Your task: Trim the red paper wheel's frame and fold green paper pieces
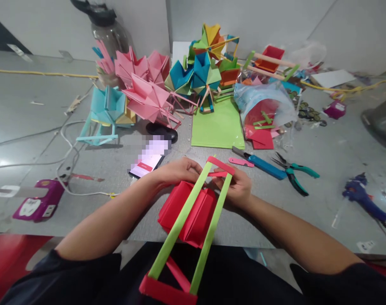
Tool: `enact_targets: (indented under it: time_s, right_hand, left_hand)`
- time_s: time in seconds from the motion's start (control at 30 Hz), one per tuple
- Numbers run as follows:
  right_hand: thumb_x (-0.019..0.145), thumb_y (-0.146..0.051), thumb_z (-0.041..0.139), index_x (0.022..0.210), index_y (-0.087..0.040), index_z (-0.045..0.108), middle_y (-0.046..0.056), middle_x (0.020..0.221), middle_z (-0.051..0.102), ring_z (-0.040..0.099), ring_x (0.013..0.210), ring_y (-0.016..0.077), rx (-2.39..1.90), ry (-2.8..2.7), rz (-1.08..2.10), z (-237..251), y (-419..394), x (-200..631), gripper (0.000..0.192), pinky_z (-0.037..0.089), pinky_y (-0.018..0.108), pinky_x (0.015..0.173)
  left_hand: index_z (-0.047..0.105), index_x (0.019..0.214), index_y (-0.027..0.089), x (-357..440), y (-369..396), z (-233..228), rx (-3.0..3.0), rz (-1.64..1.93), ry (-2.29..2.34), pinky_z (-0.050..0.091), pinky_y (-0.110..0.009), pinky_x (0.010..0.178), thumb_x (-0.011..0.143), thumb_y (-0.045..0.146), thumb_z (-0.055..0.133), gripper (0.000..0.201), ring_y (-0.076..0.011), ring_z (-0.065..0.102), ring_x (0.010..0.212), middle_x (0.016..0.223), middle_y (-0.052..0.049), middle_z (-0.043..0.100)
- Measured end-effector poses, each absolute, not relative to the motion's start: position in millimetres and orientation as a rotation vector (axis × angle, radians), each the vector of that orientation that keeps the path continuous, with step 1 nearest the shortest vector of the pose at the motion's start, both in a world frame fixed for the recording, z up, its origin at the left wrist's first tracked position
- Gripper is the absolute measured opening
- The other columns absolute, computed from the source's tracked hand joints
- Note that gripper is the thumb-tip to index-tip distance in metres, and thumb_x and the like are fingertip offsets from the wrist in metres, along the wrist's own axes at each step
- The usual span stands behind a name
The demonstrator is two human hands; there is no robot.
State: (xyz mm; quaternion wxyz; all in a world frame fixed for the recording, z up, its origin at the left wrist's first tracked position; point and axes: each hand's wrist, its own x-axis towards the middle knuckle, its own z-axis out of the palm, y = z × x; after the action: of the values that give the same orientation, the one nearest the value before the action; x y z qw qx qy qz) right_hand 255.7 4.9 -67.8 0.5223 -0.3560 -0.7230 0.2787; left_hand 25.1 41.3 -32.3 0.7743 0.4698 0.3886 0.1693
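Observation:
A paper model with a folded red body (177, 205) and a long frame of green strips (187, 209) with red crosspieces is at the front of the table. The frame runs from my hands toward my body, its near end over my lap. My right hand (239, 186) grips the frame's far right corner, fingers closed beside a red crosspiece. My left hand (182, 170) is at the far left side, its fingers bent together just above the red body. Its fingertips are partly hidden behind a green strip.
Finished pink (148, 99), light-blue (107, 108) and multicoloured paper models (205, 72) stand behind. Around lie a phone (150, 156), green paper sheets (216, 125), a plastic bag of paper pieces (264, 106), a blue-handled cutter (266, 166), pliers (296, 171) and a blue glue gun (366, 197).

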Motion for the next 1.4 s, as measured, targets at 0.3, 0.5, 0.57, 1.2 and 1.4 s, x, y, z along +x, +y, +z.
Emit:
enact_targets:
  time_s: [0.3, 0.5, 0.57, 1.2, 1.4]
  right_hand:
    - [0.103, -0.036, 0.073, 0.099, -0.029, 0.077, 0.001, 0.084, 0.079, 0.073, 0.07, 0.0192, -0.81, -1.762, 0.608, -68.8, 8.2, 253.9, 0.01, 0.063, 0.035, 0.065]
    - [0.102, -0.038, 0.071, 0.093, -0.028, 0.076, 0.002, 0.08, 0.076, 0.071, 0.068, 0.0202, -0.914, -1.708, 0.615, -68.7, 5.6, 254.5, 0.015, 0.063, 0.037, 0.064]
    - [0.098, -0.031, 0.072, 0.094, -0.027, 0.075, 0.0, 0.079, 0.075, 0.071, 0.066, 0.019, -0.917, -1.67, 0.613, -70.2, 7.2, 256.1, 0.006, 0.063, 0.035, 0.063]
    - [0.081, -0.043, 0.084, 0.108, -0.023, 0.077, 0.012, 0.115, 0.08, 0.076, 0.102, 0.0319, -1.616, -2.282, 0.469, -8.2, 72.3, 383.9, 0.034, 0.056, 0.038, 0.081]
    - [0.072, -0.042, 0.088, 0.116, -0.023, 0.072, 0.015, 0.121, 0.078, 0.075, 0.106, 0.036, -2.072, -2.304, 0.461, -16.2, 70.9, 422.1, 0.051, 0.053, 0.04, 0.079]
  left_hand:
    - [0.085, 0.088, 0.016, 20.8, 46.7, -33.1, 0.967, 0.349, 0.79, 0.06, -0.025, 0.067, 0.072, 0.036, 0.099, 0.03, -0.0164, 0.076, 0.067, 0.082, -0.007, 0.085]
    - [0.079, 0.082, 0.015, 15.4, 53.7, -33.3, 0.879, 0.472, 0.817, 0.061, -0.026, 0.071, 0.063, 0.038, 0.106, 0.041, -0.0161, 0.077, 0.068, 0.076, -0.005, 0.082]
    - [0.078, 0.082, 0.015, 12.7, 53.4, -31.2, 0.881, 0.518, 0.832, 0.061, -0.025, 0.072, 0.062, 0.04, 0.106, 0.043, -0.0158, 0.077, 0.069, 0.076, -0.005, 0.082]
    - [0.08, 0.088, 0.018, 19.4, -14.5, 74.7, 1.61, 1.009, 1.245, 0.063, -0.031, 0.068, 0.086, 0.04, 0.086, 0.022, -0.0224, 0.078, 0.078, 0.085, -0.007, 0.084]
    - [0.076, 0.091, 0.024, 33.7, -38.7, 16.7, 1.61, 1.356, 1.306, 0.068, -0.047, 0.096, 0.096, 0.042, 0.079, 0.018, -0.0276, 0.082, 0.095, 0.094, -0.008, 0.086]
